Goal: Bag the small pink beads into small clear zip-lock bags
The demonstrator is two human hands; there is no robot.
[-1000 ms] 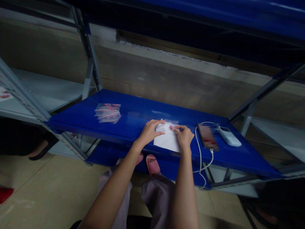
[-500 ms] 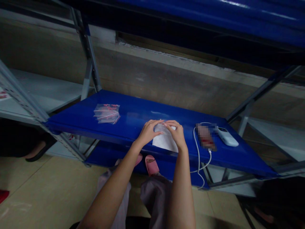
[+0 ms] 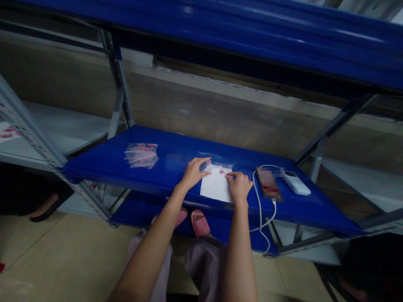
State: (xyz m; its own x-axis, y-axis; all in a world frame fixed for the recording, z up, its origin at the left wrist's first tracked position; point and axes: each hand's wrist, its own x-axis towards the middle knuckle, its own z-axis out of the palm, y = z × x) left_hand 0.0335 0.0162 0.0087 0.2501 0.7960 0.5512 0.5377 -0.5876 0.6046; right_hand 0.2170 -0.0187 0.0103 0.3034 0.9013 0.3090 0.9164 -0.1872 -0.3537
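Observation:
A white sheet [image 3: 215, 189] lies on the blue shelf in front of me, with a small cluster of pink pieces [image 3: 222, 172] on its upper part. At the sheet's upper left, my left hand [image 3: 195, 171] holds a small clear plastic bag [image 3: 208, 166] between thumb and fingers. My right hand [image 3: 239, 185] is at the sheet's right edge, fingertips pinched together close beside the pink pieces. Whether anything sits in that pinch is too small to see.
Clear zip bags [image 3: 141, 156], some with pink contents, lie in a pile on the left. To the right are a phone [image 3: 268, 183] with a white cable [image 3: 260, 218] and a pale blue device [image 3: 297, 183]. Another blue shelf [image 3: 220, 37] overhangs.
My right hand has moved right and down, away from my left hand, uncovering the pink pieces on the sheet. My left hand has stayed nearly in place. The view has tilted slightly upward.

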